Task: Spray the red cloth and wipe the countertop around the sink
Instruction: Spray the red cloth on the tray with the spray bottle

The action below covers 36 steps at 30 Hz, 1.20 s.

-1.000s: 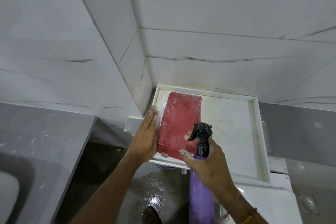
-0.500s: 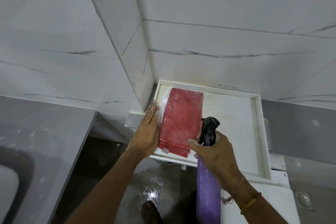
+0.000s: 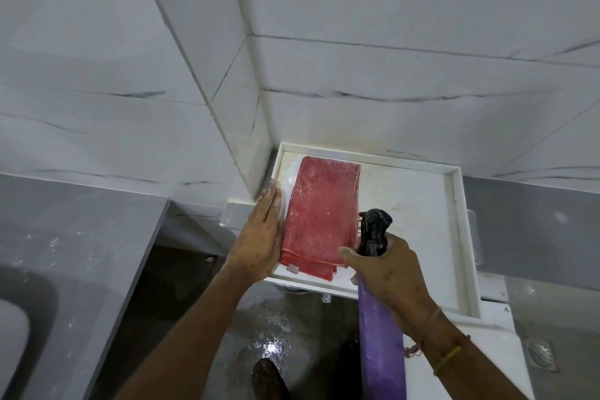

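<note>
A folded red cloth [image 3: 319,214] lies flat on the left part of a white rimmed tray [image 3: 454,237] set in the wall corner. My left hand [image 3: 259,237] rests flat, fingers together, on the tray's left rim right beside the cloth and holds nothing. My right hand [image 3: 386,269] grips a purple spray bottle [image 3: 381,344] by its neck. The bottle's black nozzle [image 3: 375,224] sits at the cloth's right edge.
A grey countertop [image 3: 81,253] with white specks runs along the left, and a sink basin [image 3: 19,318] shows at the far left edge. Marble-tiled walls [image 3: 389,91] close in behind the tray. Below lie a wet floor [image 3: 269,328], a floor drain [image 3: 540,351] and my shoe [image 3: 269,380].
My right hand and the bottle shifted right, bringing the nozzle from over the cloth to its right edge. The left hand and the cloth stayed put.
</note>
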Motion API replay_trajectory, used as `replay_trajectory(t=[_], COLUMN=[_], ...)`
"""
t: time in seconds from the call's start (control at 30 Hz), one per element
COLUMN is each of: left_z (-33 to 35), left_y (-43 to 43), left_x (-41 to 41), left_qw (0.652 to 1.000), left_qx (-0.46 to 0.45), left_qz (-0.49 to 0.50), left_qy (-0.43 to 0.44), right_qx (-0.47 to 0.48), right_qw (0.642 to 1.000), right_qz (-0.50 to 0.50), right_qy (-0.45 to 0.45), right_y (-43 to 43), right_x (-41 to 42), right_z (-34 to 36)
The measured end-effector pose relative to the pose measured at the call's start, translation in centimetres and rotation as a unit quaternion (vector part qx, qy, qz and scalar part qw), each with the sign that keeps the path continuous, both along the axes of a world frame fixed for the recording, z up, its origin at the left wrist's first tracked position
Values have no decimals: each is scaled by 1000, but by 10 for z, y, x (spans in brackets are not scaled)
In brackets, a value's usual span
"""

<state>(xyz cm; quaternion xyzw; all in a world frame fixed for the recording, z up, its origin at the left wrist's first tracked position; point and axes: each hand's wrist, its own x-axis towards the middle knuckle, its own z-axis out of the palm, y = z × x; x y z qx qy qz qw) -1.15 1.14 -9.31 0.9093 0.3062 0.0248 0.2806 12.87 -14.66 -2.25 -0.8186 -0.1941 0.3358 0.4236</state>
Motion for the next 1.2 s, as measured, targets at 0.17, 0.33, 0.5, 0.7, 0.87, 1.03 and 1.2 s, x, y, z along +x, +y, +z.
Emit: replay_trajectory(t=[0.17,0.33,0.5,0.7,0.87,1.03,1.2], left_z=[0,-2,-2,-3,-3,-5,-5], left_y=[0,0,0,0,0,0,1], left_x=[1,1,1,1,0,1,1], left_qw=[1000,1000,1000,1000,1000,1000,1000], left_qx=[-5,5,1,0,4,8,7], left_qz=[6,6,4,5,6,9,12], left_qy=[6,11,4,5,2,-2,-1], right_qx=[16,-6,-15,7,4,-3,-12], right_qw=[998,1000,1000,1000,1000,1000,1000], right_qz=[4,-1,12,-27,-15,-17,-2], right_qy=[55,10,8,8,14,17,22], right_y=[-1,-4,-8,-9,-7,-7,-6], right_x=[2,1,2,9,12,16,15], right_z=[3,3,4,6,7,7,4])
